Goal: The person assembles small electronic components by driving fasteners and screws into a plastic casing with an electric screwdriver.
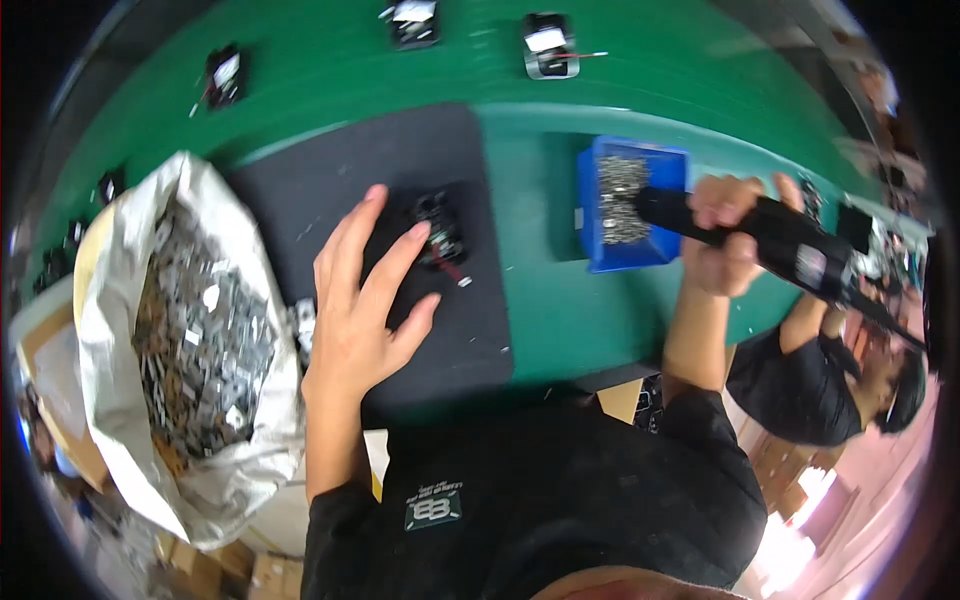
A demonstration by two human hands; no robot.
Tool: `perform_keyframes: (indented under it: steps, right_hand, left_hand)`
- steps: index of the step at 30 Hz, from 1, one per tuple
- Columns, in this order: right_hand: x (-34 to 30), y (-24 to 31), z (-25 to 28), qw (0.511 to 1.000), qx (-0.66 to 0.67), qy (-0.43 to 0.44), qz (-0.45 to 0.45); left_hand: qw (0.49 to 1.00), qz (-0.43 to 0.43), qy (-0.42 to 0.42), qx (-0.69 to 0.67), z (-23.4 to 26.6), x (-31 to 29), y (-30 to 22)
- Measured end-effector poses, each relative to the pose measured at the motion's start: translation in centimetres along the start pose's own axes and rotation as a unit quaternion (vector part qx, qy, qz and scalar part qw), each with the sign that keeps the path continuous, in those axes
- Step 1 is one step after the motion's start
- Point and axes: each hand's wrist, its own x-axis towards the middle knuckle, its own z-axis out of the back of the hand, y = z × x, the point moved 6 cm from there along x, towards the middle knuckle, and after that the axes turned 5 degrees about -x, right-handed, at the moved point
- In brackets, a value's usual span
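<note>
Left of centre, my left hand (355, 325) spreads loosely by a small black part (440, 230); right of centre, my right hand (728, 235) clenches a black power tool (805, 248).

Shows black on power tool (785, 235) and mat (475, 325), blue on bin (668, 176). Bears green on workbench (550, 335), off-white on sack (108, 350).

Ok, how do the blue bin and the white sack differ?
The blue bin is rigid and boxy; the white sack is soft and creased. The sack looks larger, left of the black mat; the bin looks smaller, right of it. Both are open-topped and hold many small parts.
</note>
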Motion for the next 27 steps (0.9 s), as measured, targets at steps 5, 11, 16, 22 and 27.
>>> perform_keyframes:
  steps: [5,11,16,22,27]
  right_hand:
    - [0.0,0.7,1.8,0.994,-0.023,0.105,-0.007]
    - [0.1,0.5,2.0,0.971,0.055,0.232,-0.027]
    - [1.0,4.3,3.9,0.979,0.176,0.098,-0.01]
    - [-0.4,4.7,1.5,0.995,0.095,-0.01,0.012]
    - [-0.3,4.7,0.5,0.99,0.143,-0.003,0.001]
  left_hand:
    - [0.991,0.093,0.004,0.1,3.1,-3.1,-0.1]
    - [0.961,0.22,0.117,0.121,3.3,-7.5,0.5]
    - [0.973,0.176,0.129,0.08,1.9,-7.3,0.4]
    - [0.974,0.153,0.148,0.082,1.1,-8.0,-0.5]
    - [0.976,0.174,0.132,0.018,0.4,-8.2,-0.4]
